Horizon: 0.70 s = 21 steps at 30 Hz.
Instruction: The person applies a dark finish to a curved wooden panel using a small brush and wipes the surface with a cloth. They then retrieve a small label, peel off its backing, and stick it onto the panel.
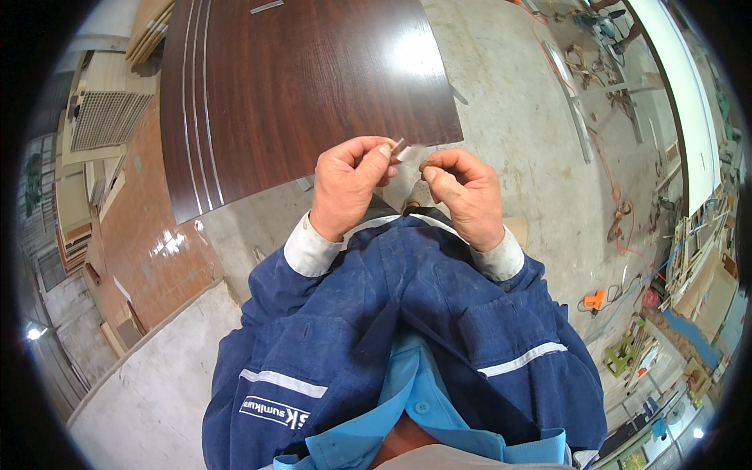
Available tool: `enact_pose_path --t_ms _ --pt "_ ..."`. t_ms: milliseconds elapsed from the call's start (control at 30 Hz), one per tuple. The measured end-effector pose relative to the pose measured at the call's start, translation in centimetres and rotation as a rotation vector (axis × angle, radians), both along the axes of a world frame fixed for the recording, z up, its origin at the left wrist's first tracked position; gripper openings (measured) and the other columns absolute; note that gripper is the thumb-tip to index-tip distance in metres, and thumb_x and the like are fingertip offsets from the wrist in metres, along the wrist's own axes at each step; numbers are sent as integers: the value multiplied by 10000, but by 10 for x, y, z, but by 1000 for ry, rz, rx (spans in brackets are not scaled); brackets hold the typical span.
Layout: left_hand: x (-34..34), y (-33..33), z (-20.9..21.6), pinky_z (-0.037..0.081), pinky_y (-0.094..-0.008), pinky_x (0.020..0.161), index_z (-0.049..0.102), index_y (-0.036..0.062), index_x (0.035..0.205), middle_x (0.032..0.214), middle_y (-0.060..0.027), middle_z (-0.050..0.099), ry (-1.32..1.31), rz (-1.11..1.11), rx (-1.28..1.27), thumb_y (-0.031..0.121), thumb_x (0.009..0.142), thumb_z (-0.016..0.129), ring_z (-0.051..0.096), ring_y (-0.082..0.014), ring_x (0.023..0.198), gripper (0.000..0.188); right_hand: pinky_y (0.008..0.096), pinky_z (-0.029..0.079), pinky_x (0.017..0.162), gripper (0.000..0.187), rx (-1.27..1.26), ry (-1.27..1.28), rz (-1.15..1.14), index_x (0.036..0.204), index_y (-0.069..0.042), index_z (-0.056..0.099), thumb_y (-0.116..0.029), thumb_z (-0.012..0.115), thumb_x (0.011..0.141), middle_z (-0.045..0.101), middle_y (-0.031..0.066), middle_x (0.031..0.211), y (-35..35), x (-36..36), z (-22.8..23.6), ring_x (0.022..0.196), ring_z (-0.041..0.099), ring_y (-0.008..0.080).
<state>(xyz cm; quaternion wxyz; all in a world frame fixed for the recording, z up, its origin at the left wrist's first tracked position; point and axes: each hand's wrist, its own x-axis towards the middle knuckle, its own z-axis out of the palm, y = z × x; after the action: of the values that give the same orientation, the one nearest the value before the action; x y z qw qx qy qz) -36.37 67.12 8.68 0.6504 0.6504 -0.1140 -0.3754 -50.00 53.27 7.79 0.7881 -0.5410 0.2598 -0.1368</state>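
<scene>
My left hand (351, 184) pinches a small, short, shiny strip piece (403, 151) between thumb and forefinger, just above the near edge of a dark brown wood-grain panel (313, 86). A pale part by its tip is blurred. Close by on the right, my right hand (468, 192) has its thumb and fingers pressed together; what they hold, if anything, is too small to tell. The two hands are a short gap apart. Three thin silver lines (196, 110) run along the left side of the panel's glossy face, and a short silver strip (267, 7) lies near its far edge.
Bare concrete floor (525, 102) spreads to the right, with metal bars (570, 102) and a red cord (613, 184) on it. An orange tool (594, 300) lies further right. A white panel (680, 102) stands at the far right. Stacked boards (77, 227) line the left.
</scene>
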Motion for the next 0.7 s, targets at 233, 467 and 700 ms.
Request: enact_pose_path --t_ms 233,467,700 --pt "21 2 -2 591 -246 703 682 9 1134 960 -75 723 208 140 7 263 1043 600 704 -126 840 282 236 462 617 101 59 -10 -52 1030 1 684 -70 650 965 642 -2 827 -8 -2 -10 689 556 62" --pt "31 2 -9 594 -243 683 686 7 1112 958 -78 712 243 180 -10 293 1034 613 704 -133 837 306 242 462 655 109 -11 33 -142 975 -11 659 -106 610 996 637 -2 852 -36 -45 -42 713 556 71" --pt "24 -6 -18 599 -258 710 697 -26 1136 977 -102 739 84 163 -41 197 1029 639 726 -144 857 254 273 469 673 174 -742 609 2 987 -21 659 -194 668 970 625 57 807 -65 -106 -99 697 566 117"
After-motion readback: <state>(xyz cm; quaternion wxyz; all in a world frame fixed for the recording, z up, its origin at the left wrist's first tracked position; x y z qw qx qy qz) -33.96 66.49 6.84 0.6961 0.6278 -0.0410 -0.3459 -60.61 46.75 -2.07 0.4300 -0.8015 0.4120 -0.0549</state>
